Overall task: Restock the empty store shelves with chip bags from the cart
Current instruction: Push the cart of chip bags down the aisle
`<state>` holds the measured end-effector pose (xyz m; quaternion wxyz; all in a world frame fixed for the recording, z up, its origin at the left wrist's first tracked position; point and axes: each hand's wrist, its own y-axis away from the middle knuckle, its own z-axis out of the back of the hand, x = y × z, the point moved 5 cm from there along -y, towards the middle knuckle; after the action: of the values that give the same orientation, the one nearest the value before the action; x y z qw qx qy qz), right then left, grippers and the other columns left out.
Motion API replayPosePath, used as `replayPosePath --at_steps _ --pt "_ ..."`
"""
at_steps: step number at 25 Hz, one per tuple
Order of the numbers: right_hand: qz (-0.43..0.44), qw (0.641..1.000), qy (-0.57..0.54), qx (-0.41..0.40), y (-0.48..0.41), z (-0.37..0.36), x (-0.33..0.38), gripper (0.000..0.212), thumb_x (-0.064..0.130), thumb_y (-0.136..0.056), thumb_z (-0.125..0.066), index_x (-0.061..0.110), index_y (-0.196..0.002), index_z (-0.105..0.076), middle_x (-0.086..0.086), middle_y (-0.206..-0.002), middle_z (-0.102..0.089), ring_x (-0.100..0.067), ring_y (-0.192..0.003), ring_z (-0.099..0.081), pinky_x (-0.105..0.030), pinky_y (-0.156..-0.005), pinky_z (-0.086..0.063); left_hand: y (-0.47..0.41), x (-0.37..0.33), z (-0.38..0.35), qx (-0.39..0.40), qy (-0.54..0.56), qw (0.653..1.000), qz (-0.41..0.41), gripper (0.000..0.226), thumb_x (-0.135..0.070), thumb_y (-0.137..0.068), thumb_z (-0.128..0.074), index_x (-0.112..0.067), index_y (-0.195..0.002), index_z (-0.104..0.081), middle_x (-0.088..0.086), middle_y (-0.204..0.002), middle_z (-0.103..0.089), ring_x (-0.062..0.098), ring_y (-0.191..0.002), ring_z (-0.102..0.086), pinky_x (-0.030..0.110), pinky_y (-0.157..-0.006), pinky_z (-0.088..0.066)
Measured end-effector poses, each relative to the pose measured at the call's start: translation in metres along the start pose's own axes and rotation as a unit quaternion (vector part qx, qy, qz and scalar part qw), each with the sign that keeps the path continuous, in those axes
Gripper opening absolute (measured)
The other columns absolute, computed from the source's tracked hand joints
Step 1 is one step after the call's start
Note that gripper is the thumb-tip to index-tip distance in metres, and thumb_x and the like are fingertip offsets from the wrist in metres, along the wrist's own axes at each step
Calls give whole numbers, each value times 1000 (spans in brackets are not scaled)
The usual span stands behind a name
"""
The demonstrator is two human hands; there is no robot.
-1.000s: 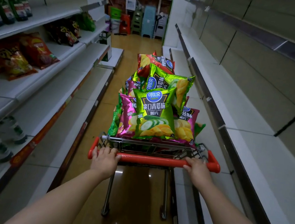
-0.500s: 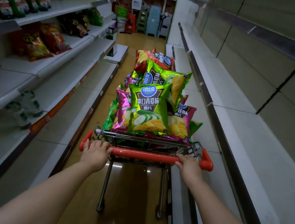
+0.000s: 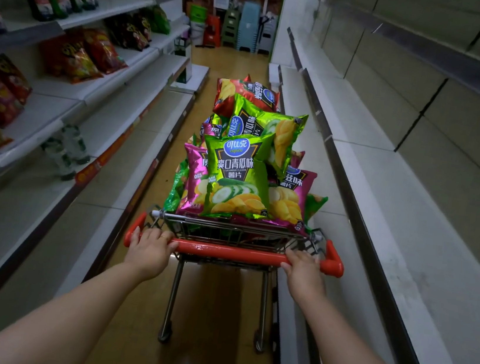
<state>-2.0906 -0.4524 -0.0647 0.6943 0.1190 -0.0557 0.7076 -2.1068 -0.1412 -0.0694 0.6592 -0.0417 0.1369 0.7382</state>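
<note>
— Well, what can't you make out?
— The fingertips. The left hand (image 3: 150, 251) and right hand (image 3: 305, 269) both curl their fingers (image 3: 160, 234) over the cart's red handle (image 3: 231, 253), gripping it near its two ends. The tips wrap out of sight on the far side. Both forearms are cut off by the bottom edge.
— And the chip bags (image 3: 271, 124)?
— Heaped just beyond the fingers, rising well above the cart (image 3: 231, 233). A green bag (image 3: 234, 178) stands upright in front, with pink bags (image 3: 291, 195) beside it and a red bag (image 3: 245, 90) farthest away. Those lower in the basket are mostly hidden behind wire.
— Materials?
— Glossy, crinkled foil pillows. A thin chromed wire basket. A smooth, shiny plastic handle with rounded corners. The polished floor (image 3: 201, 361) below the fingers catches a glint.
— Shelves?
— Flat pale shelves (image 3: 383, 208) run to the right of the right fingers. Left of the left fingers, stocked shelves (image 3: 115, 93) carry dim red-orange bags (image 3: 77, 57), some cut off by the frame, and blurred clear bottles (image 3: 66, 148).
</note>
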Motion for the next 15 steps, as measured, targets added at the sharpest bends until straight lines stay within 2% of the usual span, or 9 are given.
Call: replayPosePath --at_steps 11,15 --pt "-40 999 0 9 153 -11 -1 41 28 -99 -40 17 -138 -43 -7 -141 -43 -24 -133 -31 -33 -113 -15 149 16 -20 0 13 1000 -25 44 -40 -101 -24 -20 -136 -42 4 -140 -43 20 -138 -28 43 -118 1" --pt "-29 1000 -1 8 182 -9 -4 42 27 -98 -42 14 -139 -42 -9 -140 -45 -23 -132 -34 -33 -114 -15 177 14 -25 -11 27 999 -24 43 -40 -101 -24 -21 -135 -43 4 -138 -44 20 -137 -29 42 -117 2"
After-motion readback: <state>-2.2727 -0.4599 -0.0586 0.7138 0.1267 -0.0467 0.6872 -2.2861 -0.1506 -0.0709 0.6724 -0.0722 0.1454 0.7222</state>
